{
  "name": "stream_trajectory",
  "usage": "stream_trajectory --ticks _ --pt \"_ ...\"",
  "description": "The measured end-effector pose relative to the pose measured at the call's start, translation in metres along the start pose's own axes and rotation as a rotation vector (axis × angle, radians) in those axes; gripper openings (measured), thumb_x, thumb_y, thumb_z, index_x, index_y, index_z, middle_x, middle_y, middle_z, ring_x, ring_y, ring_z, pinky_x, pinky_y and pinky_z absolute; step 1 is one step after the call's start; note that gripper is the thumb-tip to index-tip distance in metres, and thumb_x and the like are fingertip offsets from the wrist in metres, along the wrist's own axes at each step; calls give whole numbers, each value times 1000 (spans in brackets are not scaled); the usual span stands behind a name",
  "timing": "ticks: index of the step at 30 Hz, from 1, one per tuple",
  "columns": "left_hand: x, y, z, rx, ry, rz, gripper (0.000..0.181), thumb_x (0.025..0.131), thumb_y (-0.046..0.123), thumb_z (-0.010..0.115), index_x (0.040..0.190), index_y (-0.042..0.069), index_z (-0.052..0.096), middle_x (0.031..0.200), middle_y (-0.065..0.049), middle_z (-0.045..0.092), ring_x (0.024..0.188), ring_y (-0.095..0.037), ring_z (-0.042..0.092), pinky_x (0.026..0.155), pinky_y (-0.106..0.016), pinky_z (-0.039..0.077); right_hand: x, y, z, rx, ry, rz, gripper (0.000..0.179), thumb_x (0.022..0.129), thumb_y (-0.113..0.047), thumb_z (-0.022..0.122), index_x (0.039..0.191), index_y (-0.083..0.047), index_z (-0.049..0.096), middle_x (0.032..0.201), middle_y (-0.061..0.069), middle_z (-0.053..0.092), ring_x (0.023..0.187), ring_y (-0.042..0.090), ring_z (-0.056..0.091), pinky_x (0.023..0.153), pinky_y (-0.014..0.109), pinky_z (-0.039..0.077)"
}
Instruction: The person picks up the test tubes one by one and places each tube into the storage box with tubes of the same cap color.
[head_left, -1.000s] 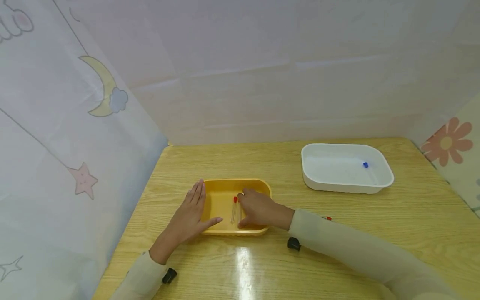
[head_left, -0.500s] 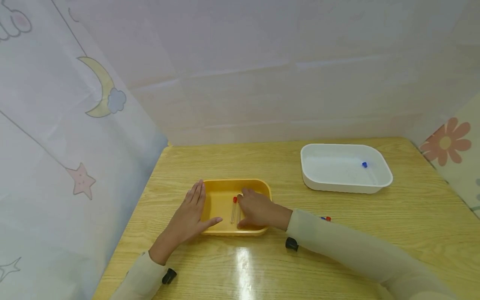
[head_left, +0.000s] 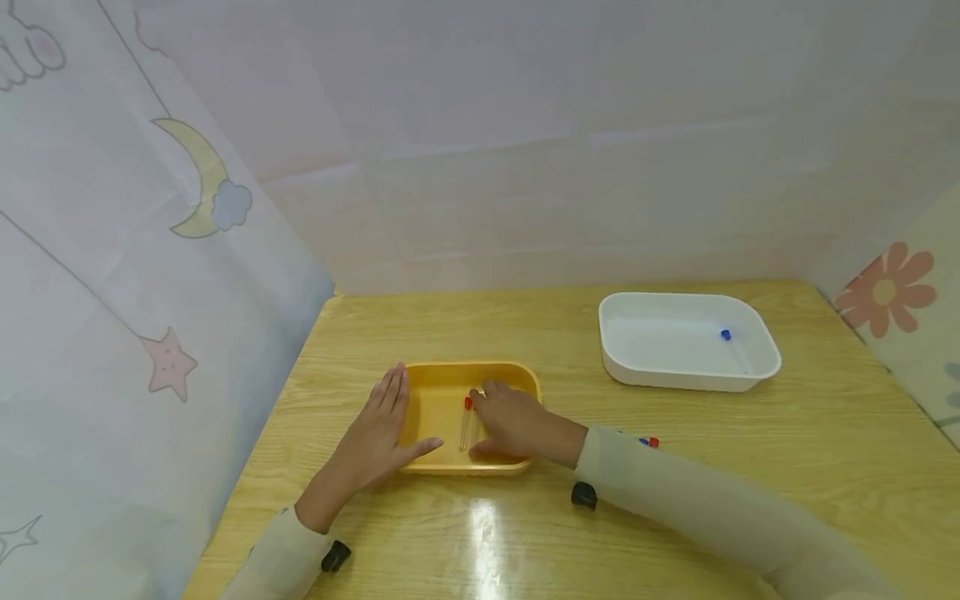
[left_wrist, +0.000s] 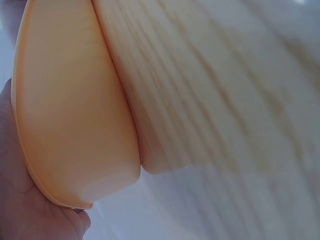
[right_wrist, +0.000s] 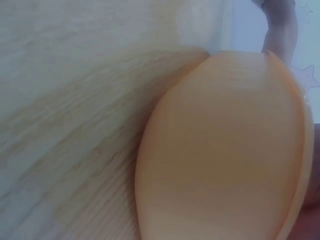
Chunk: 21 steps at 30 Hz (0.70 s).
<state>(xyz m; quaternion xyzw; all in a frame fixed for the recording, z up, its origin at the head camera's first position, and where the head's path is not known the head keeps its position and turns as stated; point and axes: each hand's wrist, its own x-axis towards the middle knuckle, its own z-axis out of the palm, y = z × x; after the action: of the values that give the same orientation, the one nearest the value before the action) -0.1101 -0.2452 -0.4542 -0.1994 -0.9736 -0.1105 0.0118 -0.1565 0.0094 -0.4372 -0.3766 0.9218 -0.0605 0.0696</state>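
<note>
A yellow tray (head_left: 420, 469) stands on the wooden table, its outer wall filling much of both wrist views. My left hand (head_left: 371, 442) lies along the tray's left end with fingers straight and thumb over the near rim. Inside the tray, my right hand (head_left: 513, 425) bends over a clear test tube (head_left: 476, 429), index finger at its far end and thumb at its near end. The hand hides part of that tube. Just left of it lies another test tube (head_left: 464, 429) with a red cap, lengthwise toward me.
At the back right a white tray (head_left: 675, 382) holds a clear tube with a blue cap (head_left: 726, 335). A red cap (head_left: 654, 443) and a blue cap (head_left: 643, 442) peek out behind the right sleeve. Printed cloth walls border the table at the back and sides.
Both hands keep nearly the same place and pose. The head view has shifted slightly, and the blue cap behind the right sleeve shows more than a second ago.
</note>
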Motion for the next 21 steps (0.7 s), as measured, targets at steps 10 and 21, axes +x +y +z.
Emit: stream_trajectory --ticks 10,21 --pt "0 0 2 12 5 0 113 93 72 52 160 -6 5 169 -19 -1 156 -32 -1 124 -51 12 -8 2 -6 23 82 -2 85 83 -57 78 142 0 56 126 15 61 106 26 61 76 35 59" --pt "1 0 2 11 6 -4 113 93 72 52 160 -5 3 169 -19 -2 156 -34 1 123 -53 13 -24 5 -16 7 150 -34 80 84 -58 78 139 -2 60 127 14 63 106 28 63 78 37 59"
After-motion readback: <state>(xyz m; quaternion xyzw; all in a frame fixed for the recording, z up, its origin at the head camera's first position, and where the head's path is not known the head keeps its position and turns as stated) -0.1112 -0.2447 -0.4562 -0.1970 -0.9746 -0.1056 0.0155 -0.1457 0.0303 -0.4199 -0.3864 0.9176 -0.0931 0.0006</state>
